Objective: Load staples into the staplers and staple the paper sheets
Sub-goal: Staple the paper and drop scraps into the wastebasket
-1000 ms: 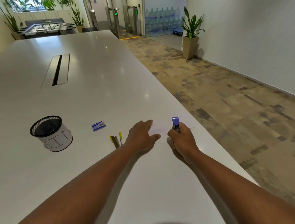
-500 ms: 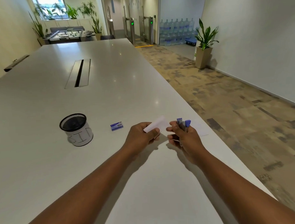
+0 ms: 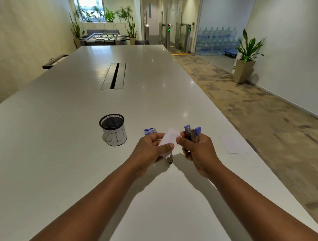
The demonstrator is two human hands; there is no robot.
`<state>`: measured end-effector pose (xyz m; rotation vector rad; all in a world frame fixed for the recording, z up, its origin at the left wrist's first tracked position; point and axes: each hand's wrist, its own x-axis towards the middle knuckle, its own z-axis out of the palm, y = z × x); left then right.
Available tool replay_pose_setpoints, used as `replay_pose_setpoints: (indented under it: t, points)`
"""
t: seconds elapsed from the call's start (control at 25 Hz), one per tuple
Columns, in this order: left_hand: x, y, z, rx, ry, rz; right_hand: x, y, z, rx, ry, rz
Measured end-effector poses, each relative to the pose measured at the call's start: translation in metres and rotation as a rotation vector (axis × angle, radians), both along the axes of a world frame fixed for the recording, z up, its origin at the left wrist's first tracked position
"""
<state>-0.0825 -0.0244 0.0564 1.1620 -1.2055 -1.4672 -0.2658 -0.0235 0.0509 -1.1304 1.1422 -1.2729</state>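
Lower part of stapler [image 3: 191, 134] hidden inside right hand [image 3: 199, 151]; only blue tips & metal show above fingers. Near edge of paper slip [image 3: 168, 140] covered by left hand [image 3: 150, 151] thumb. Tiny dark obj [image 3: 171, 161] just below left hand, too small to ID. Small blue box [image 3: 150, 131] beyond left hand: print unreadable.

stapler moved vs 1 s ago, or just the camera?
Yes. The stapler, gripped by the right hand, has come up off the table; it was pressed on paper there before. Sideways shift against the mesh bin: cannot tell.
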Motion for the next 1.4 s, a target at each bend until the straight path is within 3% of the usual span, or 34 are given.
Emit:
replay_pose_setpoints:
  t: [0.2, 0.8, 1.4]
  points:
    - [0.015, 0.008, 0.010, -0.137, 0.030, 0.109, 0.014, 0.003, 0.006, -0.026, 0.083, 0.110]
    - [0.023, 0.017, 0.018, -0.044, 0.149, 0.101, 0.020, 0.006, 0.013, -0.034, 0.129, 0.204]
    - [0.021, 0.013, 0.015, 0.000, 0.116, 0.116, 0.013, 0.005, 0.013, -0.042, 0.183, 0.252]
